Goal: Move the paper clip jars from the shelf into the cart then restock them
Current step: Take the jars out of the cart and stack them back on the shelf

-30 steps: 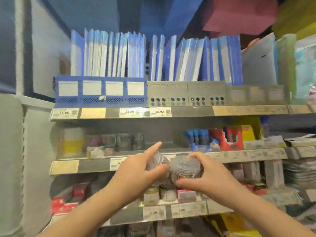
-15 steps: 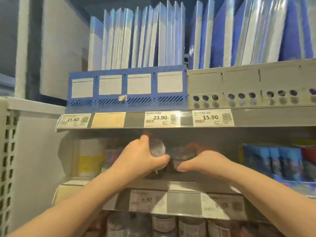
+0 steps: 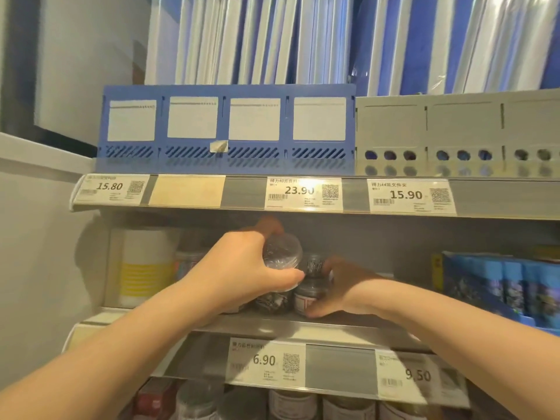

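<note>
- Below the 6.90 price tag (image 3: pixel 264 360): lower-row jars (image 3: pixel 291 403), blurred, count not readable.
- Right of that tag, on the same rail: the 9.50 tag (image 3: pixel 418 375). Two printed tags here.
- Just above the tag: the left hand (image 3: pixel 242 274) grips a clear jar (image 3: pixel 281 253), tilted and raised off the middle shelf (image 3: pixel 348 327).
- Under that hand, a clip jar (image 3: pixel 271 301) stands half hidden.
- Above-right of the tag: the right hand (image 3: pixel 345 287) curls round a labelled jar (image 3: pixel 307 298) standing on the shelf, with an upper jar (image 3: pixel 315 263) on top. Four jars counted.
- Far left of the tag is one white tub (image 3: pixel 142 268); far right are blue packets (image 3: pixel 500 286).
- High above is a blue file box (image 3: pixel 227 128) with four label windows.
- Versus half a second ago, the view is closer and the right hand is lower and deeper in.
</note>
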